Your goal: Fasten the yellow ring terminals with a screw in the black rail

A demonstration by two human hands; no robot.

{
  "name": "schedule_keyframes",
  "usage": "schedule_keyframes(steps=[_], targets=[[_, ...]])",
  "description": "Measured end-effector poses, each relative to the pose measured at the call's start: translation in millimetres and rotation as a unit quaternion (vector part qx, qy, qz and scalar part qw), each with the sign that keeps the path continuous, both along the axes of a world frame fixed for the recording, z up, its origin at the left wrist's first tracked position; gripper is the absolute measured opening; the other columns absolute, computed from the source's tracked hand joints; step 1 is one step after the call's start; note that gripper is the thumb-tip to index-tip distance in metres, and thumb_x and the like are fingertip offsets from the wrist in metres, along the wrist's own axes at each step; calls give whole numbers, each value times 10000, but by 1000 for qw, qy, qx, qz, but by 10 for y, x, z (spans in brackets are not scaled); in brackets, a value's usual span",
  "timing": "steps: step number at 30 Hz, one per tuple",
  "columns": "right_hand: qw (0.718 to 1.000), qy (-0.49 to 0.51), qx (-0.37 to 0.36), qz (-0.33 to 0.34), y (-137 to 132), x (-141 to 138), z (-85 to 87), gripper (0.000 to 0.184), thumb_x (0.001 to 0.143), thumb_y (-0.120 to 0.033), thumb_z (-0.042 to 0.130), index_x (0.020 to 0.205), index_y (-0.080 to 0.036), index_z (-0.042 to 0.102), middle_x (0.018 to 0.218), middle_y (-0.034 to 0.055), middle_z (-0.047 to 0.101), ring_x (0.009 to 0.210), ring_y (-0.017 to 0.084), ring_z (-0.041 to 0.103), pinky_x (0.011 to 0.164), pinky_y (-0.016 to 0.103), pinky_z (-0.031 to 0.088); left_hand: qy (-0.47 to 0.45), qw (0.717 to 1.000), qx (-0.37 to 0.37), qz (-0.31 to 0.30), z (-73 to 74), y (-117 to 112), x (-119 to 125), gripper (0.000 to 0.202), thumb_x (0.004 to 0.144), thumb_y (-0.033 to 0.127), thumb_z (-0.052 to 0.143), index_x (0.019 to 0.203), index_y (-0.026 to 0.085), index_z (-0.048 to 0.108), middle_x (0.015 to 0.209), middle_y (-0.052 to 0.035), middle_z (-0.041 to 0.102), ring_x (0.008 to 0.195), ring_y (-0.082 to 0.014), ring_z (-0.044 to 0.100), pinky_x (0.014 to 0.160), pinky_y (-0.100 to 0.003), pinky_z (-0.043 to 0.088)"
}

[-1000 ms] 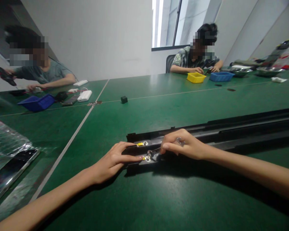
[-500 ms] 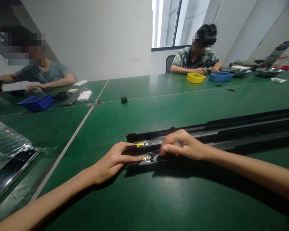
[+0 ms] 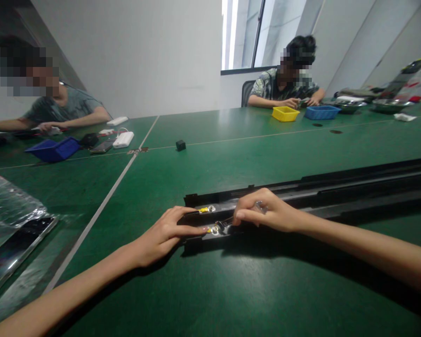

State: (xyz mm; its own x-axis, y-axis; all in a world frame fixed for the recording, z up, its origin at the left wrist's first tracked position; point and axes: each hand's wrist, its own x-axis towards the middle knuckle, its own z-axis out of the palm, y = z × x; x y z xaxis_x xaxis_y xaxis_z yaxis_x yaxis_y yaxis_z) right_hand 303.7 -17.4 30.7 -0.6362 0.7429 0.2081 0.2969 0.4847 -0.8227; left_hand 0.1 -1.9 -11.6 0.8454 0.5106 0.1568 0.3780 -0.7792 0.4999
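Observation:
A long black rail (image 3: 337, 187) lies across the green table (image 3: 231, 154), its near end in front of me. At that end sit yellow ring terminals and shiny screws (image 3: 214, 229). My left hand (image 3: 164, 234) rests against the rail's end, forefinger stretched out onto a terminal beside a screw. My right hand (image 3: 266, 213) is closed in a pinch over the rail just right of the screw, holding a small shiny tool whose tip meets the screw.
A plastic-wrapped flat panel (image 3: 10, 224) lies at the left. A blue bin (image 3: 52, 150), white boxes (image 3: 123, 139) and a small black cube (image 3: 180, 145) sit further back. Two other people work at the far side near yellow (image 3: 285, 113) and blue trays (image 3: 322, 111).
My hands have hardly moved; the tool tip shifts slightly at the screw. The person at the far left has lowered an arm and a dark tool out of sight.

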Motion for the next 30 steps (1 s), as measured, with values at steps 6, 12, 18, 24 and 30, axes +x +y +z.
schedule_keyframes(steps=[6,12,18,24,30], targets=[[1000,4,5,4,0,-5,3,367,928,-393,563,792,-96,732,711,70,706,550,94,566,474,180,417,-8,1000,-2,-3,-12,1,-1,402,1027,192,370,1295,378,606,1406,-57,443,1231,-295,426,1039,-505,347],[1000,1,3,1,-2,1,1,374,926,-382,566,784,-78,730,695,78,695,542,96,560,468,179,405,-10,1000,-11,-5,-9,0,-1,406,1035,204,350,1305,382,595,1412,-54,427,1243,-297,408,1046,-512,331],[1000,3,-8,1,-3,-5,5,355,923,-380,571,788,-92,730,691,65,695,527,90,550,473,177,418,-2,1000,-10,-2,-4,5,-4,424,1026,175,359,1310,392,586,1420,-47,416,1246,-294,403,1051,-501,324],[1000,9,-8,3,-3,-11,10,353,924,-369,567,779,-90,726,706,74,703,540,94,562,453,164,428,-14,1000,-1,-7,-36,9,-3,406,1034,197,354,1300,379,599,1412,-55,421,1243,-296,410,1041,-501,332],[1000,12,-7,4,-11,-10,16,336,923,-353,575,769,-96,727,687,58,697,522,80,552,457,157,425,-6,1000,0,-6,-19,7,-9,414,1029,187,357,1308,385,591,1418,-45,417,1239,-293,410,1053,-490,322]])
